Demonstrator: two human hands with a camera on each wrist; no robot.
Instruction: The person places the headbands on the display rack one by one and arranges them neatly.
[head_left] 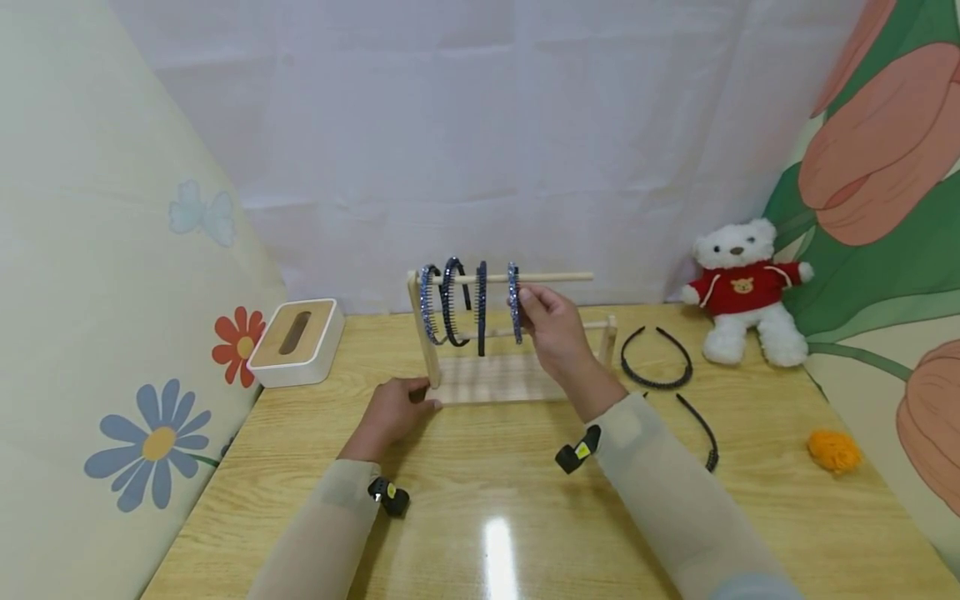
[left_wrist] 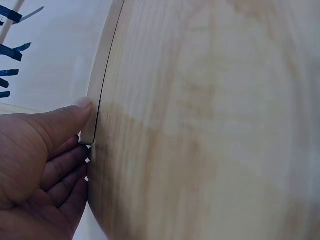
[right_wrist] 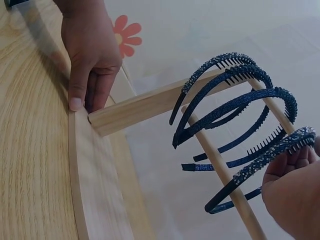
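Note:
My right hand (head_left: 555, 329) pinches a glittery dark headband (right_wrist: 270, 152) that hangs over the upper rod (head_left: 558, 277) of a wooden rack. To its left, three more headbands hang on the rod: a silvery-blue glittery one (head_left: 427, 304), a black studded one (head_left: 448, 304) and a dark one (head_left: 482, 310). Comb teeth line their inner sides. At the rack's left front corner, my left hand (head_left: 393, 414) holds the base (head_left: 495, 385), its thumb (left_wrist: 75, 117) along the board edge and the other fingers curled at the end below the upright (right_wrist: 145, 107).
Two black headbands lie on the table right of the rack, one further back (head_left: 658, 383) and one nearer (head_left: 705, 427), partly behind my right sleeve. A tissue box (head_left: 330, 354) stands left, a white teddy bear (head_left: 742, 287) back right, an orange bundle (head_left: 834, 451) at right.

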